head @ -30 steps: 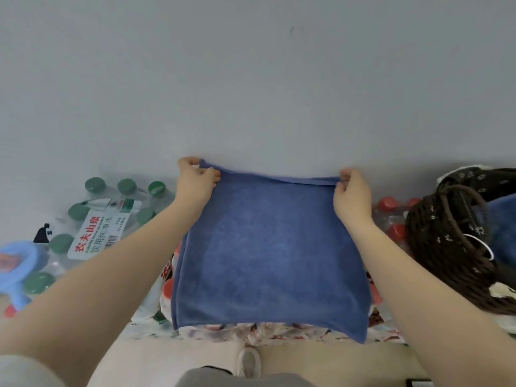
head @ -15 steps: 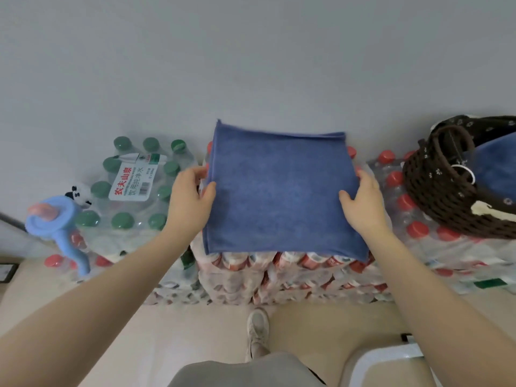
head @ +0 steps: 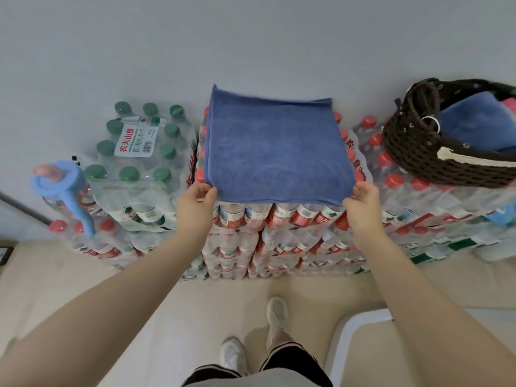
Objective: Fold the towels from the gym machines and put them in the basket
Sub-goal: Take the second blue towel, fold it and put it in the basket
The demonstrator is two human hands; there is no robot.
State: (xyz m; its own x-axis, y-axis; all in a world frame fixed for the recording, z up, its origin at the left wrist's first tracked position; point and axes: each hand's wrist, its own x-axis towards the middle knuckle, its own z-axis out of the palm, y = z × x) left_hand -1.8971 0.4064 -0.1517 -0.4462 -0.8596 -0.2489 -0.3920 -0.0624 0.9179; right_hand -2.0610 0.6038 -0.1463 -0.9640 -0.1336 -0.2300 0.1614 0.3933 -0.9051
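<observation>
Blue terry cloth, the folded towel (head: 275,152), is laid flat on the red-capped bottle packs (head: 282,219); its near corners are pinched by the left hand (head: 195,203) and right hand (head: 360,205). Farther left, "农夫山泉 饮用纯净水" is read on the green-capped pack (head: 136,152). Far right, more towels are held in the brown woven basket (head: 413,146).

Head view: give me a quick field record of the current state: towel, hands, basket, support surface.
towel: blue towel, folded to a square, lying flat on the bottle packs
left hand: left hand pinching the towel's near left corner
right hand: right hand pinching the near right corner
basket: dark woven basket to the right, on the packs, already holding a folded blue towel
surface: shrink-wrapped packs of red-capped water bottles
</observation>
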